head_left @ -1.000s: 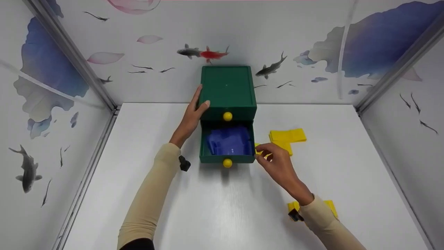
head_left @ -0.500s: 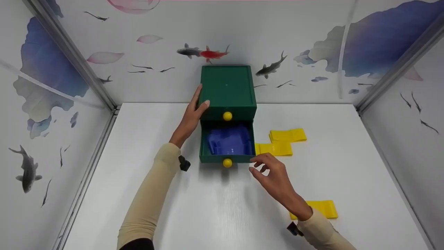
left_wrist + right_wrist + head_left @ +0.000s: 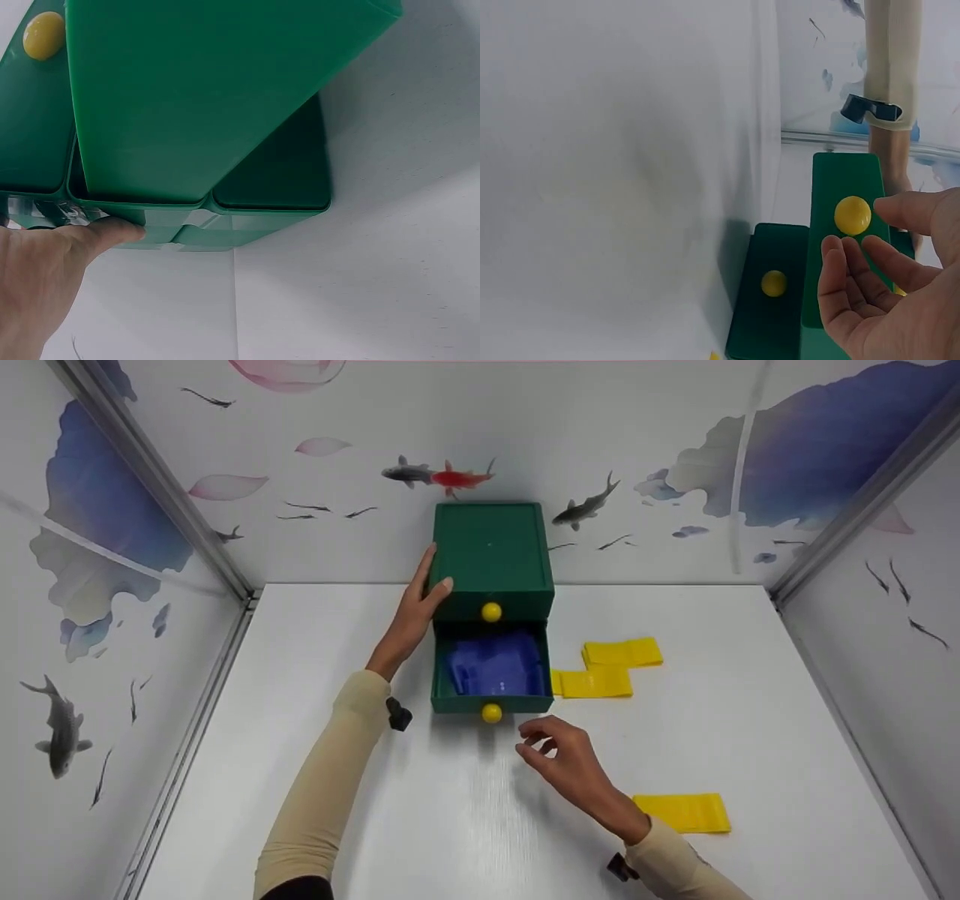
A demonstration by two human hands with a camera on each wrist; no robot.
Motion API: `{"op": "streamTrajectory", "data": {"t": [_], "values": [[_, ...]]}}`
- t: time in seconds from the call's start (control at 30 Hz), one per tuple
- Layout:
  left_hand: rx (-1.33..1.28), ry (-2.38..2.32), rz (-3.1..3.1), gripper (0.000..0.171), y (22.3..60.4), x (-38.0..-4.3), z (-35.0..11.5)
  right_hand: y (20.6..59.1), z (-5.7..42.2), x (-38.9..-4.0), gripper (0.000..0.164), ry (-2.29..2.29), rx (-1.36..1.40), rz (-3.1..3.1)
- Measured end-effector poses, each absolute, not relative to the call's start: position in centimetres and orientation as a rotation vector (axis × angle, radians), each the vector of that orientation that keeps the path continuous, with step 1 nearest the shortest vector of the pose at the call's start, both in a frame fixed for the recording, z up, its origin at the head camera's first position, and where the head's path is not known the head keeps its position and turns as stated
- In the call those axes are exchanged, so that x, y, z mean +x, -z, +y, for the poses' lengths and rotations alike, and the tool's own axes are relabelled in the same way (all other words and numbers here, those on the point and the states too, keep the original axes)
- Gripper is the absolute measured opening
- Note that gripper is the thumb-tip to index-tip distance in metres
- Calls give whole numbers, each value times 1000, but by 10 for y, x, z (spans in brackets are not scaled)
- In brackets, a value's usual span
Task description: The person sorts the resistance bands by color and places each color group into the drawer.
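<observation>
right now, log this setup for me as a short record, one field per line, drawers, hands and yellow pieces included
cabinet: green, yellow knobs
upper drawer: closed
middle drawer: pulled out
drawer contents: blue, in a heap
left hand: rests against the cabinet's left side, thumb at its front edge
right hand: in front of the middle drawer, holding nothing
yellow pieces: on the white table, some right of the drawer, more partly hidden by the right arm
</observation>
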State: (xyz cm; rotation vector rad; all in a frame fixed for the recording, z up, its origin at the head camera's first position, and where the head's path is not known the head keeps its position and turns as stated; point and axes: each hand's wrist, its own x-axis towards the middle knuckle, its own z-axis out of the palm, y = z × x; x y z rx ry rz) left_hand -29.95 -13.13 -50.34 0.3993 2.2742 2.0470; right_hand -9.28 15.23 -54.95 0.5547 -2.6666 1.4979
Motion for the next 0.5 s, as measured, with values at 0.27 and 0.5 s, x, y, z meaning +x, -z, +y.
{"op": "streamTrajectory", "data": {"t": [0.27, 0.5], "values": [[413, -2057, 2273, 82, 504, -301, -131, 560, 146, -96, 21, -1540, 497, -2701], [427, -2080, 2238, 78, 505, -300, -132, 566, 140, -99, 25, -1595, 442, -2716]]}}
